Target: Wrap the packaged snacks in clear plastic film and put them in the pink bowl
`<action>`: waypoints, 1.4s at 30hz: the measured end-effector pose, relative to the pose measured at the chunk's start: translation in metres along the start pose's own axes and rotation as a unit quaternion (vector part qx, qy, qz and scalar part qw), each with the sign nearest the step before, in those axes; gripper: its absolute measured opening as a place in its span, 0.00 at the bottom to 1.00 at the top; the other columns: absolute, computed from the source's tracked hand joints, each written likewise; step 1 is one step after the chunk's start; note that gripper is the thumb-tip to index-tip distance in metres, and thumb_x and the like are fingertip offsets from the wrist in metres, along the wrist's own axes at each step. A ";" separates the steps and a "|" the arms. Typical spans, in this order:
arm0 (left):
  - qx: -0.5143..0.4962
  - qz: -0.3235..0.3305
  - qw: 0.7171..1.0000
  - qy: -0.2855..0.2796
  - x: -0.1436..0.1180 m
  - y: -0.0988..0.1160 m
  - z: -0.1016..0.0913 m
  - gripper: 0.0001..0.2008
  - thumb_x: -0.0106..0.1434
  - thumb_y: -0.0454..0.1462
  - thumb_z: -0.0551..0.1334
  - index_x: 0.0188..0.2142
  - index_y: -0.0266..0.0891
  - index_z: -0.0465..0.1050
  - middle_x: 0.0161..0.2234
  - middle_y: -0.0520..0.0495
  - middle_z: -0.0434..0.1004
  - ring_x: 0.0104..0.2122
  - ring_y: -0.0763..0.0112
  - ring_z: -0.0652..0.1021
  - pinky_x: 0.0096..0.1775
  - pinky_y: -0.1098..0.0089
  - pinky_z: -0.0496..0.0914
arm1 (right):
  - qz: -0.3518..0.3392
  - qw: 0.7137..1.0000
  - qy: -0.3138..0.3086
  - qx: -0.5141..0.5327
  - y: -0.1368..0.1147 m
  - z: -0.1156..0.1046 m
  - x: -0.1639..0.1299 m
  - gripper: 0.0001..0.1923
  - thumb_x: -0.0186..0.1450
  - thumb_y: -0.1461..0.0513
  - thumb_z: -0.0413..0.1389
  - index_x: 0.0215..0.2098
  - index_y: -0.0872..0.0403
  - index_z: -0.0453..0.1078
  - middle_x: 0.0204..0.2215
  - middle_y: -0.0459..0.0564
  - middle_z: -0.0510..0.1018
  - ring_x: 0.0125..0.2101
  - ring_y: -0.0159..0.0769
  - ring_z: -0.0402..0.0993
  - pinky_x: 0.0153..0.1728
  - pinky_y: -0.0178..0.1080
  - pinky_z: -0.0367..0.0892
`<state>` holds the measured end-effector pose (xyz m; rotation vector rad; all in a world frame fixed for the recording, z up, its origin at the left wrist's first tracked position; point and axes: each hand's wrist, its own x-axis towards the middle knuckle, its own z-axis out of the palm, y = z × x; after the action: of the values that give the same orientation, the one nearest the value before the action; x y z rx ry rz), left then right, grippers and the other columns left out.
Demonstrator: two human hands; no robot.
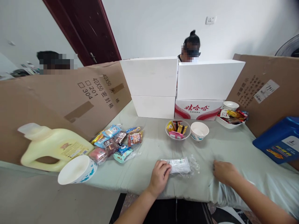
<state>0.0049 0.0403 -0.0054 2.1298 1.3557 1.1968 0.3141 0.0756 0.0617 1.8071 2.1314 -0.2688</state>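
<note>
White packet toward the left hand's three o'clock
Left fingers close over its nine-o'clock end, long axis nine-to-three; the right hand, farther away, is curled, contents hidden.

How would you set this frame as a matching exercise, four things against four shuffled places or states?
1. Left hand
2. Pale-yellow plastic jug
3. Deep-blue plastic container
4. Round clear plastic bowl

A. Near the right brown cardboard panel
B. Contains small wrapped snacks
C. Near the left brown cardboard panel
D. Touching the white packet in clear plastic

Pairs: 1-D; 2-C; 3-A; 4-B.
</note>
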 end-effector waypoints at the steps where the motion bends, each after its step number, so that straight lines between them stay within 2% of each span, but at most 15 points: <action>1: -0.028 -0.023 0.999 0.021 0.000 0.000 0.000 0.08 0.67 0.37 0.56 0.38 0.40 0.74 0.37 0.45 0.73 0.39 0.65 0.74 0.41 0.64 0.70 | 0.025 1.000 -0.011 -0.003 0.015 0.003 -0.006 0.10 0.62 0.64 0.50 0.37 0.59 0.72 0.33 0.61 0.79 0.35 0.50 0.79 0.35 0.46 0.69; 3: -0.093 -0.089 0.989 0.075 0.003 -0.004 -0.001 0.09 0.66 0.39 0.57 0.36 0.39 0.73 0.35 0.46 0.74 0.36 0.66 0.75 0.38 0.67 0.70 | 0.062 0.998 -0.012 -0.015 0.030 0.007 -0.017 0.12 0.64 0.61 0.48 0.39 0.58 0.71 0.36 0.61 0.79 0.39 0.51 0.78 0.37 0.48 0.69; 5: -0.146 -0.162 0.966 0.138 0.008 -0.012 -0.004 0.10 0.65 0.42 0.58 0.35 0.38 0.73 0.31 0.47 0.74 0.32 0.68 0.75 0.34 0.70 0.70 | 0.046 0.998 0.042 -0.007 0.025 0.009 -0.025 0.12 0.65 0.60 0.49 0.39 0.57 0.71 0.38 0.60 0.78 0.42 0.51 0.75 0.41 0.50 0.67; 9: -0.149 -0.216 0.932 0.252 0.020 -0.030 -0.022 0.11 0.64 0.44 0.58 0.36 0.38 0.70 0.29 0.50 0.72 0.29 0.70 0.74 0.33 0.71 0.69 | -0.153 0.958 0.198 0.140 -0.021 0.007 -0.032 0.12 0.68 0.60 0.47 0.43 0.53 0.69 0.42 0.55 0.76 0.45 0.43 0.72 0.46 0.46 0.66; 12: -0.110 -0.195 0.920 0.322 0.016 -0.026 -0.037 0.10 0.63 0.43 0.58 0.39 0.39 0.68 0.34 0.48 0.71 0.35 0.68 0.73 0.39 0.68 0.69 | -0.265 0.911 0.232 0.214 -0.057 0.009 -0.027 0.14 0.68 0.65 0.45 0.47 0.52 0.67 0.44 0.53 0.75 0.47 0.40 0.70 0.48 0.43 0.67; 14: -0.078 -0.107 0.953 0.272 0.009 -0.011 -0.041 0.07 0.63 0.41 0.58 0.36 0.40 0.68 0.35 0.48 0.71 0.37 0.67 0.73 0.42 0.65 0.68 | -0.279 0.909 0.224 0.215 -0.073 0.012 -0.017 0.19 0.64 0.71 0.42 0.47 0.53 0.68 0.45 0.53 0.75 0.48 0.39 0.71 0.48 0.42 0.67; 16: -0.027 0.027 0.993 0.109 0.005 0.007 -0.037 0.06 0.65 0.37 0.56 0.37 0.41 0.71 0.35 0.47 0.73 0.40 0.65 0.74 0.46 0.62 0.68 | -0.253 0.924 0.203 0.202 -0.082 0.014 -0.005 0.24 0.61 0.75 0.40 0.47 0.53 0.69 0.47 0.52 0.75 0.46 0.38 0.73 0.46 0.40 0.68; 18: 0.058 0.093 0.993 -0.049 0.009 0.022 -0.029 0.11 0.66 0.34 0.53 0.45 0.41 0.71 0.41 0.44 0.75 0.48 0.60 0.73 0.51 0.56 0.65 | -0.208 0.941 0.181 0.194 -0.088 0.012 0.004 0.24 0.62 0.74 0.41 0.49 0.52 0.69 0.49 0.52 0.74 0.42 0.37 0.75 0.43 0.39 0.69; 22: 0.220 0.037 0.958 -0.178 0.019 0.033 -0.028 0.18 0.65 0.36 0.59 0.54 0.41 0.66 0.49 0.42 0.72 0.53 0.54 0.69 0.58 0.44 0.55 | -0.154 0.964 0.135 0.168 -0.091 0.013 -0.002 0.22 0.65 0.64 0.51 0.57 0.51 0.63 0.50 0.54 0.72 0.39 0.40 0.77 0.39 0.40 0.69; 25: 0.245 0.029 0.935 -0.256 0.009 0.037 -0.051 0.14 0.61 0.39 0.66 0.47 0.44 0.72 0.44 0.45 0.74 0.49 0.56 0.71 0.55 0.50 0.60 | -0.163 0.973 0.083 0.143 -0.082 0.021 -0.025 0.25 0.60 0.60 0.58 0.56 0.50 0.64 0.46 0.53 0.74 0.37 0.43 0.77 0.37 0.41 0.69; 29: 0.222 -0.023 0.913 -0.340 -0.007 0.053 -0.080 0.12 0.59 0.47 0.66 0.31 0.41 0.77 0.35 0.46 0.76 0.39 0.60 0.75 0.41 0.63 0.68 | -0.212 0.958 0.069 0.178 -0.072 0.021 -0.045 0.12 0.65 0.56 0.54 0.45 0.50 0.71 0.36 0.50 0.77 0.36 0.42 0.76 0.37 0.40 0.67; 32: 0.174 -0.048 0.932 -0.314 0.002 0.064 -0.074 0.14 0.67 0.41 0.57 0.28 0.40 0.75 0.28 0.50 0.74 0.31 0.67 0.74 0.35 0.68 0.66 | -0.271 0.923 0.144 0.230 -0.083 0.005 -0.035 0.14 0.71 0.59 0.44 0.42 0.51 0.72 0.35 0.50 0.76 0.38 0.39 0.73 0.39 0.40 0.66; 36: 0.175 -0.082 0.966 -0.170 0.028 0.061 -0.035 0.09 0.66 0.32 0.54 0.37 0.38 0.73 0.37 0.46 0.75 0.39 0.63 0.73 0.41 0.65 0.67 | -0.338 0.877 0.191 0.283 -0.111 -0.007 0.004 0.17 0.68 0.68 0.44 0.47 0.52 0.71 0.39 0.51 0.76 0.42 0.37 0.71 0.44 0.40 0.67; 38: 0.198 -0.112 0.962 -0.150 0.034 0.052 -0.018 0.07 0.63 0.33 0.58 0.40 0.37 0.72 0.41 0.42 0.74 0.44 0.56 0.71 0.45 0.59 0.66 | -0.342 0.880 0.189 0.270 -0.117 -0.005 0.023 0.18 0.65 0.69 0.46 0.49 0.53 0.70 0.44 0.53 0.76 0.47 0.37 0.70 0.50 0.42 0.65; 42: 0.178 -0.123 0.963 -0.159 0.022 0.033 -0.007 0.22 0.54 0.43 0.69 0.47 0.38 0.71 0.45 0.40 0.72 0.47 0.50 0.69 0.48 0.53 0.63 | -0.264 0.921 0.187 0.218 -0.100 0.015 0.035 0.23 0.64 0.58 0.54 0.57 0.55 0.66 0.57 0.59 0.68 0.59 0.50 0.60 0.58 0.56 0.54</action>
<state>0.0222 0.0427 0.0311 2.1769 1.7139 0.5154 0.2126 0.0847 0.0279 1.5339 3.0217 -0.6092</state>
